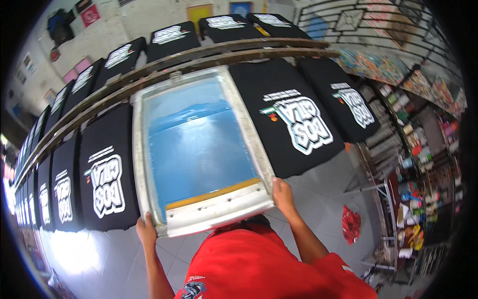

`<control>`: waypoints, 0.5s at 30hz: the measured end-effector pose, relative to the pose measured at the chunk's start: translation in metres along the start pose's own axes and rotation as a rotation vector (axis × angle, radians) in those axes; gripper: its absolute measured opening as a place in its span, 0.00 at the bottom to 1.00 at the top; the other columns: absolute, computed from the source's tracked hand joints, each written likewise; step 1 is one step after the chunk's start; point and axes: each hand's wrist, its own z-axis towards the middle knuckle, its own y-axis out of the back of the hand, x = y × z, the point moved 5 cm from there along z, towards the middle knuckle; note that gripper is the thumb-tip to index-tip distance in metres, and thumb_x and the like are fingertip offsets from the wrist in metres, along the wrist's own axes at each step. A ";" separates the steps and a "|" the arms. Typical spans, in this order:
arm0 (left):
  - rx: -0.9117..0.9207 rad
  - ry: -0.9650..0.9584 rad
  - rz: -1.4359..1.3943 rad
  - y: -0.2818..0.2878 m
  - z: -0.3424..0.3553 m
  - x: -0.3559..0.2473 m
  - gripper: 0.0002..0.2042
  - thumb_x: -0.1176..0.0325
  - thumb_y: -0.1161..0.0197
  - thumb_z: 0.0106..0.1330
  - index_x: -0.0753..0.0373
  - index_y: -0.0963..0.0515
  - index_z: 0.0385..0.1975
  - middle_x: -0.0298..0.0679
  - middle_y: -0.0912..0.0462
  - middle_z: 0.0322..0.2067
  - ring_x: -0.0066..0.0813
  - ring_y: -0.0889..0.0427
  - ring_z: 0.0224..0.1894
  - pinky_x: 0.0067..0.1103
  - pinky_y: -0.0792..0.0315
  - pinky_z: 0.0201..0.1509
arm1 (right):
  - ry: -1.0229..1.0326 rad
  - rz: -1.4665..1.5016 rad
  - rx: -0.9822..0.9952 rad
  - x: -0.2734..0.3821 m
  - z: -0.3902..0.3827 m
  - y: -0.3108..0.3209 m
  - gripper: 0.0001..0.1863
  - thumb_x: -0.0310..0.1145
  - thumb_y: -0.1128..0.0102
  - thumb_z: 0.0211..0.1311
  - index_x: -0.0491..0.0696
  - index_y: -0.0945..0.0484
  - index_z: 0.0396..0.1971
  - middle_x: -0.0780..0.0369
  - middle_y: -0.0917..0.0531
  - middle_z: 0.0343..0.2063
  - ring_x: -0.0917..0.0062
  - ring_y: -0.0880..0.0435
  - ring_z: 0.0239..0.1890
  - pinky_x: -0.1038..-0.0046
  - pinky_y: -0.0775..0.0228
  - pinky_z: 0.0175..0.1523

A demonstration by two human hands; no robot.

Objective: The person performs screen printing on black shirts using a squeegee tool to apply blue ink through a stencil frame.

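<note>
A printing screen (191, 134) with a pale, worn frame and blue ink across its mesh lies over the row of boards. Along its near end rests a squeegee (213, 191) with a yellow blade and whitish handle. My left hand (147, 229) is closed on the frame's near left corner. My right hand (283, 195) grips the near right side. Just right of the screen is a black T-shirt (256, 84) with a white print, and another (92, 129) sits to its left. What lies under the screen is hidden.
More printed black shirts (64, 164) line both sides of long wooden rails (224, 47). At the right stand a cluttered rack of containers (418, 209) and a metal frame (393, 214). A red plastic bag (351, 224) lies on the tiled floor (99, 264).
</note>
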 end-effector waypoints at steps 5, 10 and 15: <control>0.008 0.017 0.059 -0.001 0.009 -0.007 0.22 0.53 0.43 0.69 0.73 0.22 0.31 0.59 0.19 0.27 0.57 0.20 0.31 0.39 0.28 0.37 | 0.026 -0.009 -0.014 -0.004 0.006 -0.002 0.25 0.44 0.60 0.74 0.37 0.21 0.32 0.43 0.19 0.31 0.48 0.19 0.37 0.58 0.30 0.43; 0.012 0.066 0.069 -0.002 0.005 -0.012 0.21 0.54 0.43 0.68 0.72 0.21 0.32 0.59 0.18 0.28 0.58 0.18 0.34 0.40 0.27 0.39 | -0.017 -0.047 0.024 -0.008 0.010 0.000 0.26 0.45 0.60 0.74 0.36 0.21 0.33 0.43 0.18 0.30 0.51 0.18 0.36 0.60 0.30 0.43; -0.008 0.038 0.047 0.000 -0.002 -0.013 0.21 0.54 0.43 0.68 0.72 0.22 0.33 0.59 0.18 0.29 0.58 0.18 0.35 0.40 0.27 0.39 | 0.014 -0.031 -0.024 -0.002 0.010 0.003 0.25 0.43 0.60 0.73 0.37 0.21 0.31 0.42 0.19 0.30 0.46 0.20 0.36 0.57 0.30 0.42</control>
